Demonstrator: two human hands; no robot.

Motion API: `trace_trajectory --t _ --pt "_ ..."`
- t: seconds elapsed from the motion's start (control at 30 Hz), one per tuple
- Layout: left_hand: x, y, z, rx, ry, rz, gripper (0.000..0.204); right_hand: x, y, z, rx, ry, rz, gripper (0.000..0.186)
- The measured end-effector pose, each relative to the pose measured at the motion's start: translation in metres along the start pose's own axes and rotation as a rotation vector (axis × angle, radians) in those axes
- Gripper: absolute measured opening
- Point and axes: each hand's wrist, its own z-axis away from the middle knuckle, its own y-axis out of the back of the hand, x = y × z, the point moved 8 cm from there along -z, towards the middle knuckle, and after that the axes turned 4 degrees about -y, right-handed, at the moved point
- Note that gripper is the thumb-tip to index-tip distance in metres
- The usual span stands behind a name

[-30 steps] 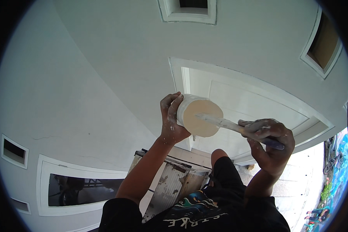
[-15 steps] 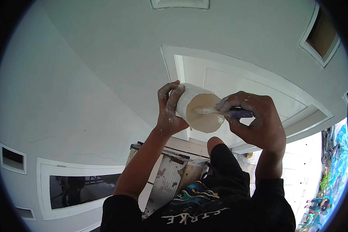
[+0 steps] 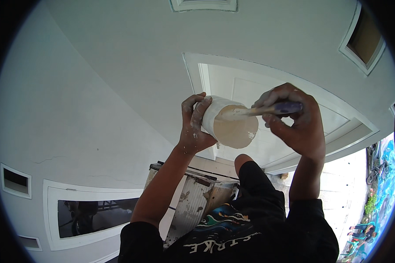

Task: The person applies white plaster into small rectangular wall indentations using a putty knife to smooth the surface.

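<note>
My left hand (image 3: pixel 196 120) is wrapped round the side of a white paint tub (image 3: pixel 211 111), whose opening is tipped toward me. Off-white paint (image 3: pixel 237 131) shows inside it. Between the fingers and thumb of my right hand (image 3: pixel 296 116) is a paintbrush (image 3: pixel 267 109) with a purple and tan handle. Its pale, paint-coated bristles rest at the upper part of the tub's mouth; I cannot tell whether they touch the inner wall. White smears mark the fingers of both hands.
Behind the tub stands a white panelled door (image 3: pixel 259 90) in a pale wall (image 3: pixel 131 52). Below my left forearm is a worn, paint-spotted platform (image 3: pixel 188 201). A white-framed window (image 3: pixel 96 215) is at lower left. Other people (image 3: pixel 364 232) are far off at lower right.
My right hand has risen, lifting the brush out of the middle of the paint toward the tub's upper rim. The left hand and tub have barely shifted.
</note>
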Motion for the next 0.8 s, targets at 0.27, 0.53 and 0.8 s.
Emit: trace_trajectory --t 0.27,0.53,0.8 --pt "-0.009 0.002 0.005 -0.001 0.023 -0.196 0.117 0.058 0.007 0.034 0.382 -0.24 -0.511 0.028" --pt "-0.014 0.008 0.003 0.064 0.113 -0.204 0.112 0.075 -0.026 0.044 0.479 -0.277 -0.71 0.021" --pt "-0.022 0.006 0.009 0.008 0.195 -0.213 0.118 0.099 -0.023 0.057 0.55 -0.292 -0.987 0.018"
